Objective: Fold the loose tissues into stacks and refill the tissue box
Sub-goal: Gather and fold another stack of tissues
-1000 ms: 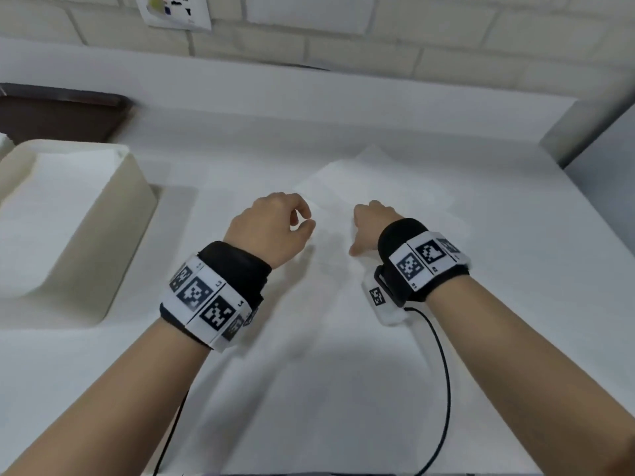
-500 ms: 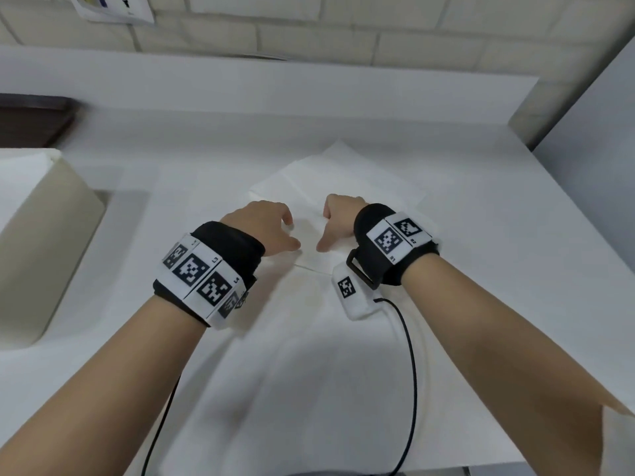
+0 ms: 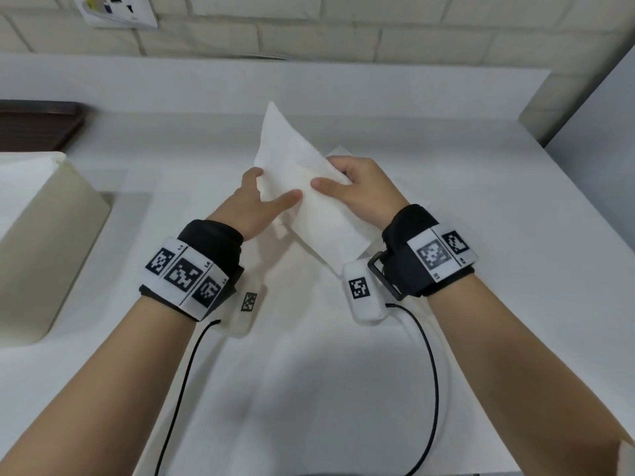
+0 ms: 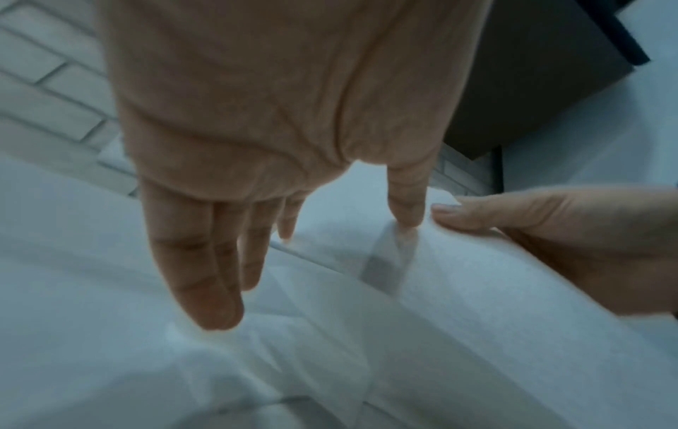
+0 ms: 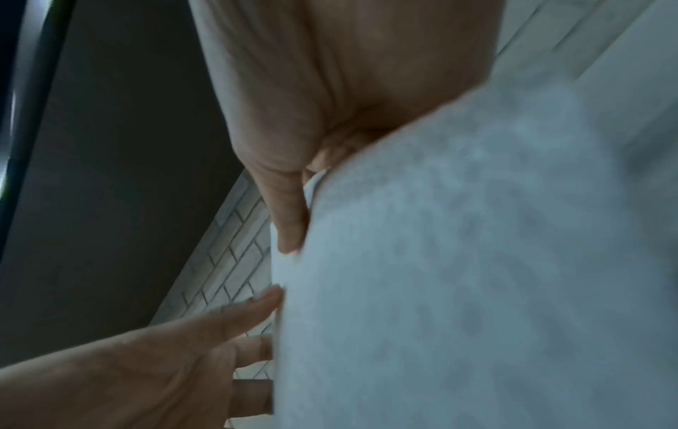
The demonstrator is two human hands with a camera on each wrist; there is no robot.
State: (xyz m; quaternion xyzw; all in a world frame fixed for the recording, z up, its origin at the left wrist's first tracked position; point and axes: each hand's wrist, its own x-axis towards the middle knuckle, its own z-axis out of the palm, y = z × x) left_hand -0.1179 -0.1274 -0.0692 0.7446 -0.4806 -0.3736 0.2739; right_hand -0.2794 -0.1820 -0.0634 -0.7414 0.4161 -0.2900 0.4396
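While both hands meet above the white table (image 3: 481, 207), a white tissue (image 3: 292, 159) is held between them, lifted clear of the other tissue sheets (image 3: 309, 355) spread flat below. Its long axis runs diagonally — one pointed corner rises up and away toward the brick wall (image 3: 309, 39), the opposite end slopes down toward the right wrist. The right hand (image 3: 364, 190) pinches the tissue's right edge, thumb on top and fingers curled behind the sheet. The left hand (image 3: 254, 201) has its thumb laid on the near face and its fingers behind — the left wrist view shows those fingers (image 4: 205, 261) nearly straight, so it supports more than clamps. A cream tissue box (image 3: 51, 235) sits at the left edge of the table, well apart from the hands.
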